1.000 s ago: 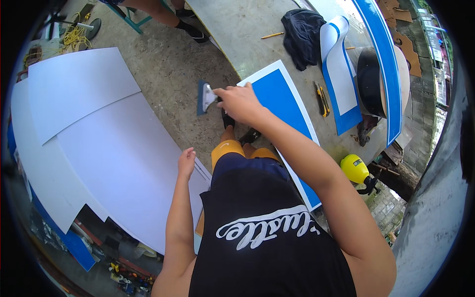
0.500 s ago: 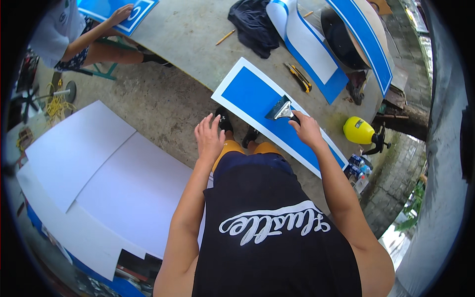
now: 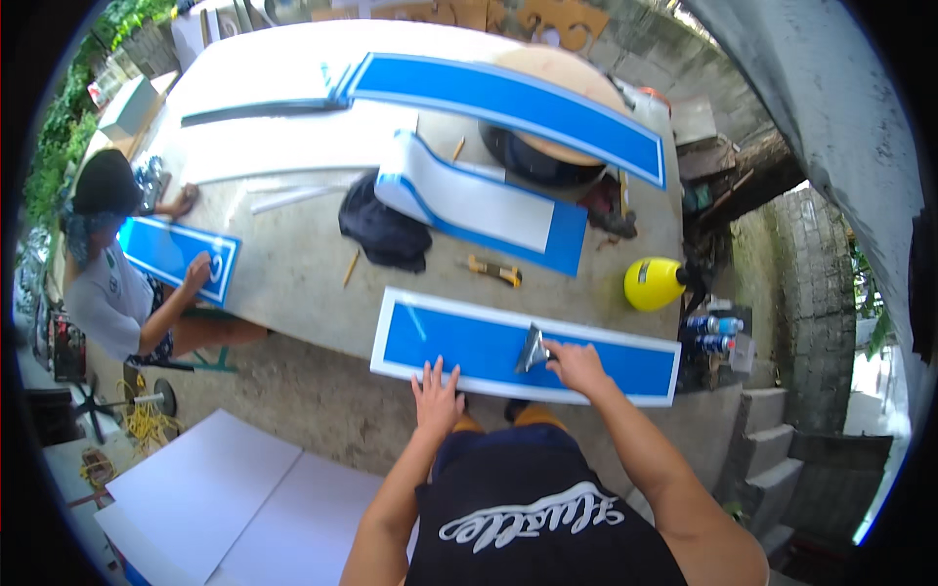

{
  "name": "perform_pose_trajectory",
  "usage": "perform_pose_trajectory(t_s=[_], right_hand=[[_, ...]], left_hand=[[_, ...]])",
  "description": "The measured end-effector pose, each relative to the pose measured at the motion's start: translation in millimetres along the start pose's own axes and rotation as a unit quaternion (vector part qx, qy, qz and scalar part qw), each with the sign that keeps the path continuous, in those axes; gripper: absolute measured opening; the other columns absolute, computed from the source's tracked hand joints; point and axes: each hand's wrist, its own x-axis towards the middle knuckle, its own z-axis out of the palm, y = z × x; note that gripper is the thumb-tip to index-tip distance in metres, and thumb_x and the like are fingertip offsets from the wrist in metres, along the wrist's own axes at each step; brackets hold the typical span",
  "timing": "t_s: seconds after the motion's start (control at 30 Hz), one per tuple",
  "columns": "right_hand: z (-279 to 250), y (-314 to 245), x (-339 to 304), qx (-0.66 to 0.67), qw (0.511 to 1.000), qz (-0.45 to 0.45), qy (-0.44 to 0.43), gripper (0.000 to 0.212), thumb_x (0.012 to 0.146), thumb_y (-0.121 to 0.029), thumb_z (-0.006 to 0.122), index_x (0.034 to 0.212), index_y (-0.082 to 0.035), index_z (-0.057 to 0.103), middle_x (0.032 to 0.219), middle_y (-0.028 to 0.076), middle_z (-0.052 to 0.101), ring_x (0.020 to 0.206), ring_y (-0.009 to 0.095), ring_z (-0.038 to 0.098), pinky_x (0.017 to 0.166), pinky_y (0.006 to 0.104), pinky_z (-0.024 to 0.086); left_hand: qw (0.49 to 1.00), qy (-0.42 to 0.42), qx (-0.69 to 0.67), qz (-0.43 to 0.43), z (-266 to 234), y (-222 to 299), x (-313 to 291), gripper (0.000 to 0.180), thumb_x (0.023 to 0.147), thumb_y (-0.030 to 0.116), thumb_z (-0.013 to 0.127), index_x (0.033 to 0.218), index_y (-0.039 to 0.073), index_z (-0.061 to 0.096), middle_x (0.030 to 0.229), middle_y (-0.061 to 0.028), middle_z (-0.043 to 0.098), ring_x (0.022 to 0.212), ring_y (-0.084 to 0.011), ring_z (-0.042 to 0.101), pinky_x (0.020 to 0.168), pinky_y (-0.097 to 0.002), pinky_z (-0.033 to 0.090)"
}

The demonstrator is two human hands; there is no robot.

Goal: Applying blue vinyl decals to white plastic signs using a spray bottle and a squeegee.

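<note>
A long blue sign panel with a white border (image 3: 459, 342) lies along the near edge of the table. My right hand (image 3: 576, 367) is closed around the handle of a squeegee (image 3: 532, 350), whose wide metal head sits on the panel's blue face, right of its middle. With fingers spread, my left hand (image 3: 437, 398) rests at the panel's near border, left of the squeegee. Just beyond the panel lies a yellow utility knife (image 3: 495, 271). A yellow pump sprayer (image 3: 653, 283) stands past the panel's right end.
Behind the knife, a curled blue-and-white sheet (image 3: 489, 210) lies beside a dark cloth (image 3: 383, 230). Another long blue panel (image 3: 508, 103) rests over a round board. A co-worker (image 3: 107, 273) handles a smaller blue sign (image 3: 176, 256) at left. White sheets (image 3: 210, 488) lie at lower left; spray cans (image 3: 713, 332) stand at right.
The view has swung up and shows more of the table. My left hand has come from the air beside the panel to its near border. The squeegee remains in my right hand.
</note>
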Motion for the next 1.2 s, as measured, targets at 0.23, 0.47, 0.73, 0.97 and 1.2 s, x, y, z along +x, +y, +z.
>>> perform_pose_trajectory(t_s=[0.23, 0.47, 0.73, 0.97, 1.2], right_hand=[[-1.4, 22.4, 2.0, -0.004, 0.998, -0.065, 0.015, 0.045, 0.086, -0.035, 0.059, 0.128, -0.021, 0.051, 0.092, 0.010, 0.066, 0.088, 0.030, 0.063, 0.071, 0.0441, 0.047], [12.2, 59.1, -20.5, 0.015, 0.997, -0.077, 0.004, 0.044, 0.087, -0.034, 0.058, 0.129, -0.022, 0.051, 0.097, 0.009, 0.067, 0.090, 0.029, 0.064, 0.074, 0.0439, 0.048], [31.2, 107.6, -51.5, 0.067, 0.997, -0.028, 0.026, 0.045, 0.086, -0.031, 0.060, 0.129, -0.022, 0.051, 0.095, 0.011, 0.067, 0.091, 0.030, 0.063, 0.075, 0.0449, 0.045], [6.1, 86.6, -2.5, 0.071, 0.992, -0.081, 0.060, 0.036, 0.081, -0.022, 0.063, 0.117, -0.017, 0.060, 0.084, 0.010, 0.067, 0.082, 0.029, 0.065, 0.069, 0.0440, 0.049], [22.5, 96.3, 0.2, 0.064, 0.991, -0.086, 0.086, 0.021, 0.085, -0.018, 0.051, 0.096, -0.013, 0.068, 0.082, 0.011, 0.069, 0.080, 0.028, 0.068, 0.067, 0.0418, 0.052]], left_hand=[[0.997, 0.030, 0.069, 0.028, 16.3, 53.8, 11.3, 0.064, 0.072, 0.032, 0.066, 0.133, 0.018, 0.048, 0.144, -0.0170, 0.033, 0.132, -0.0409, 0.031, 0.104, -0.0651, 0.018], [0.993, -0.076, 0.092, -0.012, 63.3, 110.1, 16.1, 0.065, 0.077, 0.038, 0.063, 0.137, 0.021, 0.043, 0.148, -0.0162, 0.028, 0.134, -0.0428, 0.027, 0.101, -0.0716, 0.015], [0.990, -0.112, 0.079, -0.031, 66.6, 119.1, 20.9, 0.071, 0.072, 0.033, 0.065, 0.138, 0.020, 0.042, 0.147, -0.0175, 0.027, 0.134, -0.0413, 0.026, 0.101, -0.0714, 0.015], [0.986, -0.132, 0.102, -0.030, 45.9, 148.8, 51.5, 0.061, 0.078, 0.028, 0.065, 0.135, 0.020, 0.044, 0.147, -0.0171, 0.028, 0.131, -0.0424, 0.031, 0.099, -0.0682, 0.025], [0.978, -0.163, 0.125, -0.032, 52.0, 156.6, 42.3, 0.061, 0.080, 0.030, 0.064, 0.136, 0.022, 0.043, 0.148, -0.0149, 0.027, 0.132, -0.0397, 0.032, 0.100, -0.0658, 0.027]])
